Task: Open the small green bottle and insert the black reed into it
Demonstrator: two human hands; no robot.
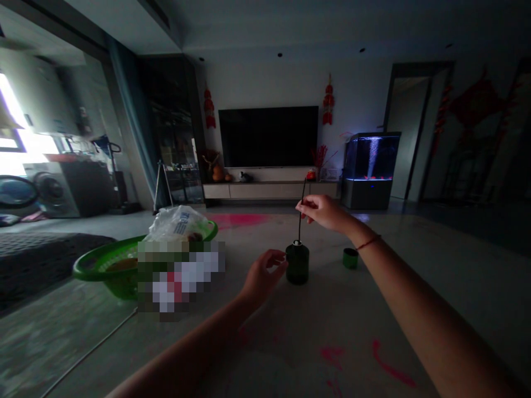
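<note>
A small dark green bottle [297,264] stands on the pale table [290,331] in front of me. My left hand [262,276] curls beside the bottle's left side, fingertips at or just touching it. My right hand [324,212] is above the bottle and pinches a thin dark stick [301,213] that runs down into the bottle's white neck. A red string is tied round my right wrist. A small green cap [350,258] sits on the table to the right of the bottle.
A green plastic basket [95,266] with a clear plastic bag [179,222] stands at the left, next to a blurred patch. Red marks show on the table near me. Beyond are a TV [268,136], a lit fish tank [370,160] and a washing machine [52,190].
</note>
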